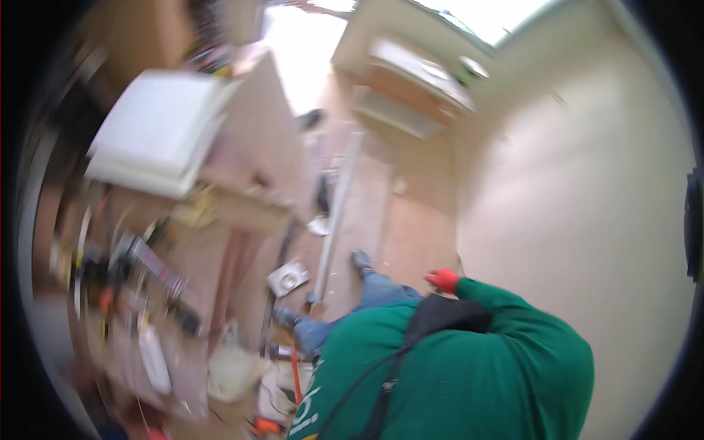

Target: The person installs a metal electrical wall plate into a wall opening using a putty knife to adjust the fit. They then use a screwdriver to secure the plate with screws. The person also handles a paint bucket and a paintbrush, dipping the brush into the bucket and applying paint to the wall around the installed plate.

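Observation:
My right hand [444, 281], in a red glove, is beside my right hip near the pale wall. Its fingers look curled in, and blur hides what is in them, if anything. The green sleeve [499, 301] runs back from it to my shoulder. My left hand is not in view. A black strap with a dark pouch [447, 315] crosses my green top, close to the right hand.
A long pale metal strip [337, 209] lies on the floor ahead of my feet, near a small white square piece [288, 278]. On the left a bench [242, 282] carries scattered tools and a white box [158, 128]. The pale wall [572, 191] rises on the right. A white-topped unit [414, 81] stands at the far end.

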`<act>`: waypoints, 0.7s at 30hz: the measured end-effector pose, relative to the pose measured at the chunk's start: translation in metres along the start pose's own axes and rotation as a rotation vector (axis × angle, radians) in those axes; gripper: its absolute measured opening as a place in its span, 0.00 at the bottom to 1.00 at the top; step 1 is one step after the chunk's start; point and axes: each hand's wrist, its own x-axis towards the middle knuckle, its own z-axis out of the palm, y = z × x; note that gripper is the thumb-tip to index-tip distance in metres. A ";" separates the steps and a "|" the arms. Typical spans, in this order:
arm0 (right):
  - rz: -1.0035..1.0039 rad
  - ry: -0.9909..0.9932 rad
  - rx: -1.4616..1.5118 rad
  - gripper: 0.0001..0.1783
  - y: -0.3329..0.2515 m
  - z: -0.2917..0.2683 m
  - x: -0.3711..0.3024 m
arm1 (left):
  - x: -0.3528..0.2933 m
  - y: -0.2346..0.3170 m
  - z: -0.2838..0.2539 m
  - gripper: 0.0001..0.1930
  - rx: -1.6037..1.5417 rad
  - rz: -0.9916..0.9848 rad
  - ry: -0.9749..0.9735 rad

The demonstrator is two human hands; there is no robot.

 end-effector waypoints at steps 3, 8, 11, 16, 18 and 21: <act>0.116 -0.034 0.171 0.26 0.043 0.004 0.015 | -0.045 0.141 -0.039 0.26 -0.276 0.101 0.010; -0.318 0.161 -0.086 0.29 0.081 -0.034 0.085 | -0.165 0.343 -0.104 0.25 -0.874 0.182 -0.232; -0.449 0.175 0.031 0.32 0.038 -0.119 0.082 | -0.243 0.472 -0.105 0.25 -1.351 0.185 -0.742; -0.802 0.415 0.465 0.36 -0.029 -0.266 0.036 | -0.471 0.698 -0.106 0.19 -1.171 0.112 -1.676; -0.979 0.576 0.716 0.33 -0.017 -0.309 0.021 | -0.588 0.779 -0.106 0.18 -0.888 0.204 -1.923; -1.061 0.791 0.991 0.26 0.022 -0.362 0.009 | -0.733 0.856 -0.106 0.17 -0.377 0.305 -2.417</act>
